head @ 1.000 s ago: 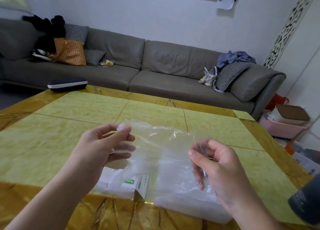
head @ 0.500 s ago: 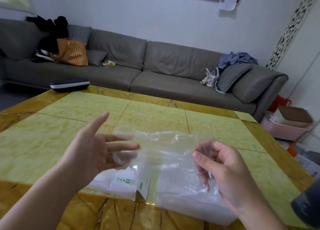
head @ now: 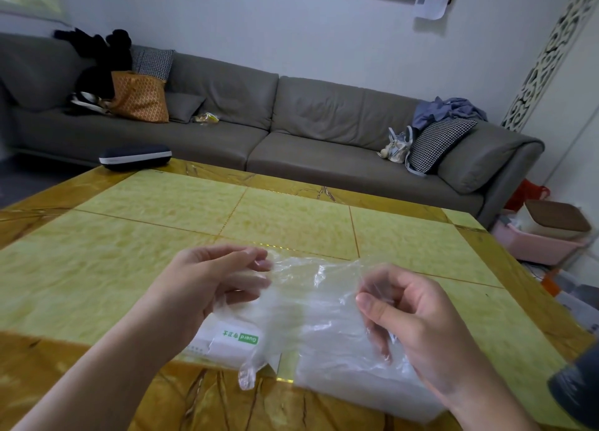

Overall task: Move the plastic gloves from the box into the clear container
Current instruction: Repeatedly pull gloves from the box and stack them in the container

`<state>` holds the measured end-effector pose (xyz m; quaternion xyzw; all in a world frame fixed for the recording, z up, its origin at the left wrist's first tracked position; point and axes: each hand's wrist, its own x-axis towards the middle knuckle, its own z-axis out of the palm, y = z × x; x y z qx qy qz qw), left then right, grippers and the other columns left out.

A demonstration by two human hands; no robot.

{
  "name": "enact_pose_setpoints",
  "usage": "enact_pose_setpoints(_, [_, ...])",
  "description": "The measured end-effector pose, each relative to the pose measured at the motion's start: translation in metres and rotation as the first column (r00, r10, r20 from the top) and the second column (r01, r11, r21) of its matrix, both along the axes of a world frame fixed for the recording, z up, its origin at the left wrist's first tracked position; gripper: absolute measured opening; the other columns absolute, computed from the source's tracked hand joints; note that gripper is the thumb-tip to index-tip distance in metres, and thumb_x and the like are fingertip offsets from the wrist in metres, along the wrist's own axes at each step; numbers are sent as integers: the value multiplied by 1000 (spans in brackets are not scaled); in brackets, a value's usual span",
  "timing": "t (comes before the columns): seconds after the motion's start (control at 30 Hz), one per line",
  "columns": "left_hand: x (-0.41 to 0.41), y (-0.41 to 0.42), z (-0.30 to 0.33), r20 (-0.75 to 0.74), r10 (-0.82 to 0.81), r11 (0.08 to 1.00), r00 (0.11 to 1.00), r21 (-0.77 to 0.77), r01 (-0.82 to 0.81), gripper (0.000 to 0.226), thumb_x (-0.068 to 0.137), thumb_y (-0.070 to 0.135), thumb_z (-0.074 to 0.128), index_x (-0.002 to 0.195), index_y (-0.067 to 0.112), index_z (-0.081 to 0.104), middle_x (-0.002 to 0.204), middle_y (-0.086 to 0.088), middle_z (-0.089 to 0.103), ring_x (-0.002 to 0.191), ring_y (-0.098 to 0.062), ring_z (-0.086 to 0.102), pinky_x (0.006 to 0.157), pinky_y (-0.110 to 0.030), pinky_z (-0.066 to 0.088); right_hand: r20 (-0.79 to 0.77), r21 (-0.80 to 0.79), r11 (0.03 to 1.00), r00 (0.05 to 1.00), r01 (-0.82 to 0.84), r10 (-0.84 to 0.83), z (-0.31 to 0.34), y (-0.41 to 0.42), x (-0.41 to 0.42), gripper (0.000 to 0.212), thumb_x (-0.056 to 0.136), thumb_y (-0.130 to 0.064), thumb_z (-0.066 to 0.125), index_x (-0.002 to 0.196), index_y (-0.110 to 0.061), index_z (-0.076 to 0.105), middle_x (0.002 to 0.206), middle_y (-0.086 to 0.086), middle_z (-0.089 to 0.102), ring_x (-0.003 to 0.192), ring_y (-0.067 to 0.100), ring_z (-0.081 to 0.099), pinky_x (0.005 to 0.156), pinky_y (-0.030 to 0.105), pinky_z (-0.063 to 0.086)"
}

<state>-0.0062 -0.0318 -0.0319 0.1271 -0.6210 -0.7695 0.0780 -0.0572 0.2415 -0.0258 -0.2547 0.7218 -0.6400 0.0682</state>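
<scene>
Head camera shows both hands pinching a thin clear plastic glove (head: pixel 311 301) stretched between them above the yellow-green marble table (head: pixel 291 216): left hand (head: pixel 207 288) grips its 9 o'clock edge, right hand (head: pixel 415 320) its 3 o'clock edge. Beneath the film lie a white cardboard box with green lettering (head: pixel 227 343) and a clear plastic container (head: pixel 350 375), partly veiled. At 12 o'clock stands a grey sofa (head: pixel 291 122); at 10 o'clock, a dark oval case (head: pixel 135 155) sits on the table's edge.

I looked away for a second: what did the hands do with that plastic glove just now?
The left hand opened and let go of the plastic glove half a second ago, then pinched its edge again. The right hand kept its pinch throughout. The box and clear container stayed put.
</scene>
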Motion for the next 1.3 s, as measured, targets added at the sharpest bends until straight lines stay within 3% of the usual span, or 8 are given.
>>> enact_pose_setpoints(0.33, [5, 7, 7, -216, 149, 988, 965, 78, -135, 27, 95, 4, 62, 118, 11, 76, 114, -12, 77, 111, -27, 72, 102, -45, 50, 121, -99, 993, 992, 58, -45, 4, -1, 2, 15, 86, -3, 73, 84, 6, 61, 65, 17, 55, 47, 25, 48, 41, 27, 40])
enact_pose_setpoints(0.47, [11, 16, 17, -392, 131, 973, 911, -125, -194, 32, 94, 10, 67, 123, 23, 72, 124, 4, 74, 121, -13, 66, 106, -37, 44, 291, -164, 964, 944, 211, -157, 15, 20, -6, 10, 84, -5, 73, 90, 1, 67, 70, 12, 57, 51, 19, 48, 40, 24, 41])
enact_pose_setpoints(0.6, [24, 33, 26, -523, 97, 783, 847, -486, -389, 29, 96, 10, 66, 115, 31, 72, 117, 15, 71, 117, -3, 62, 100, -27, 45, 366, -21, 932, 871, 361, -329, 12, 44, -20, 5, 93, 2, 68, 97, 0, 67, 64, 10, 56, 47, 18, 46, 39, 24, 35])
enact_pose_setpoints(0.7, [28, 62, 38, -592, -115, 586, 798, -689, -427, 24, 94, 13, 66, 109, 32, 72, 111, 19, 67, 111, -6, 62, 91, -14, 46, 385, 80, 920, 840, 383, -383, 5, 50, -22, 4, 95, 3, 68, 93, 0, 67, 61, 9, 54, 47, 18, 46, 37, 24, 33])
enact_pose_setpoints(0.8, [14, 102, 27, -316, -344, 402, 884, -901, -165, 27, 96, 30, 59, 120, 38, 68, 112, 28, 57, 105, 2, 59, 85, -16, 50, 348, 218, 906, 838, 363, -420, -4, 48, -23, 11, 94, 1, 69, 84, -4, 66, 59, 9, 55, 46, 19, 47, 40, 24, 32])
enact_pose_setpoints(0.97, [-18, 137, -13, 131, -273, 154, 953, -972, 178, 44, 104, 48, 44, 146, 36, 43, 130, 15, 48, 123, -10, 52, 96, -36, 52, 142, 458, 799, 856, 388, -497, -12, 51, -24, 15, 90, -6, 71, 79, -9, 60, 53, 6, 62, 34, 14, 46, 38, 20, 31])
enact_pose_setpoints(1.2, [-30, 135, -15, 230, -245, 11, 942, -971, 240, 73, 94, 65, 54, 155, 51, 17, 131, 11, 53, 119, -12, 57, 90, -32, 51, -42, 681, 621, 867, 388, -496, -8, 63, -24, 17, 85, -16, 72, 89, -3, 62, 78, 11, 76, 46, 16, 62, 39, 24, 41])
enact_pose_setpoints(1.3, [-33, 139, -9, 272, -235, -50, 933, -962, 267, 75, 90, 67, 60, 153, 53, 23, 131, 14, 53, 121, -10, 57, 90, -33, 51, -165, 768, 490, 867, 413, -471, -5, 61, -22, 20, 90, -26, 71, 92, -9, 60, 88, 5, 69, 69, 21, 69, 58, 34, 55])
